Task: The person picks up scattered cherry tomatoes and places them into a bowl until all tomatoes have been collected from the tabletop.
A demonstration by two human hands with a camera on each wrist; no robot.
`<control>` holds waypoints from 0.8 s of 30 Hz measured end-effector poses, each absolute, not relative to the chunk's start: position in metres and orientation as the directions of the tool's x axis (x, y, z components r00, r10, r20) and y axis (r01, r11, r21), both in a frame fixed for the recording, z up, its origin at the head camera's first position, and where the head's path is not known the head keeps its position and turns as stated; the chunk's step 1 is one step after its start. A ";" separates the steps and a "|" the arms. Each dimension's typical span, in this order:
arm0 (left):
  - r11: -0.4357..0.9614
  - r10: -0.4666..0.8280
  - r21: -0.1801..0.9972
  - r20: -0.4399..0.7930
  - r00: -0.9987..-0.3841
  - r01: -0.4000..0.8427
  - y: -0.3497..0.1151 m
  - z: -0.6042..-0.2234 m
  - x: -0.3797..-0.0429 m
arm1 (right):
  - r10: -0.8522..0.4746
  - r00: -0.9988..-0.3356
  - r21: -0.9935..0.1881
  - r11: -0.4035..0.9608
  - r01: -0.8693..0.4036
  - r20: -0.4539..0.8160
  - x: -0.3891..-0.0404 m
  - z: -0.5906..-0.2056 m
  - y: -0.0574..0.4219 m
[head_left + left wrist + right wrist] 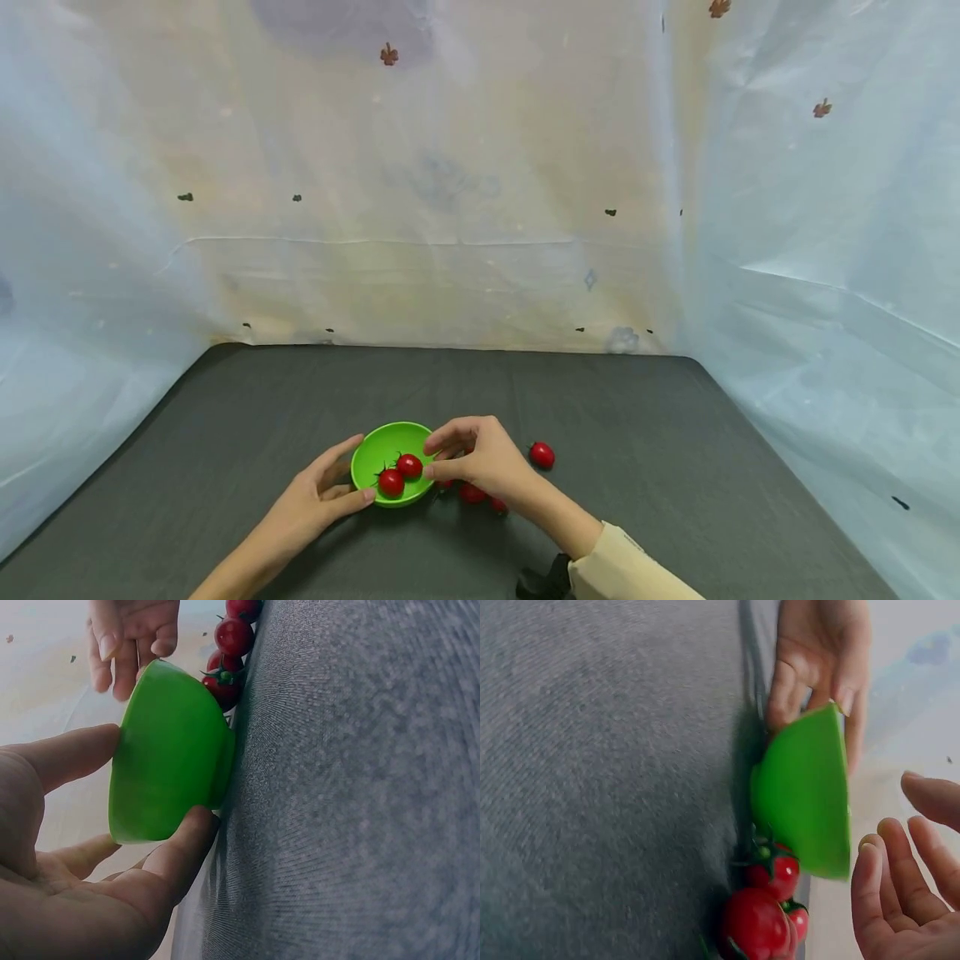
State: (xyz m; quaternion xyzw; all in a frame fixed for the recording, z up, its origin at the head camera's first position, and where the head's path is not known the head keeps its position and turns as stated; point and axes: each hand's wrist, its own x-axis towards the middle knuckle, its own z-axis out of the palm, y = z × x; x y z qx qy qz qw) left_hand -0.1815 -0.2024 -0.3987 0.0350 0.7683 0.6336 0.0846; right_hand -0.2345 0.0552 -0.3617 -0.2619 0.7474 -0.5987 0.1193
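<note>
A green bowl (378, 451) stands on the dark table with two cherry tomatoes, one (391, 482) in front of the other (409, 466). My left hand (324, 488) holds the bowl from its left, thumb and fingers spread around its side. Over the right rim hovers my right hand (480, 457). Its thumb and fingers are apart with nothing between them in the right wrist view. Just beneath that hand, several more cherry tomatoes (757, 926) with green stems lie close against the bowl, partly hidden in the head view.
One separate cherry tomato (542, 455) lies right of my right hand. The dark grey cloth-covered table (637, 433) is bordered by pale plastic sheeting (450, 167) behind and at both sides. A black object (546, 579) shows by the right sleeve (626, 571).
</note>
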 end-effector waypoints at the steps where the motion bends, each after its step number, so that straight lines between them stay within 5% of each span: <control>1: 0.190 0.162 0.980 -0.087 -0.983 -0.056 -0.202 -0.399 -0.182 | -0.522 -0.843 -0.961 0.142 -0.236 0.130 -0.234 -0.361 0.058; 11: 0.181 0.158 0.981 -0.092 -0.983 -0.063 -0.202 -0.400 -0.182 | -0.446 -0.869 -0.892 0.274 -0.360 0.214 -0.240 -0.355 0.099; 24: 0.208 0.126 0.976 -0.099 -0.987 -0.072 -0.201 -0.401 -0.183 | -0.364 -0.915 -0.845 0.423 -0.326 0.171 -0.273 -0.370 0.159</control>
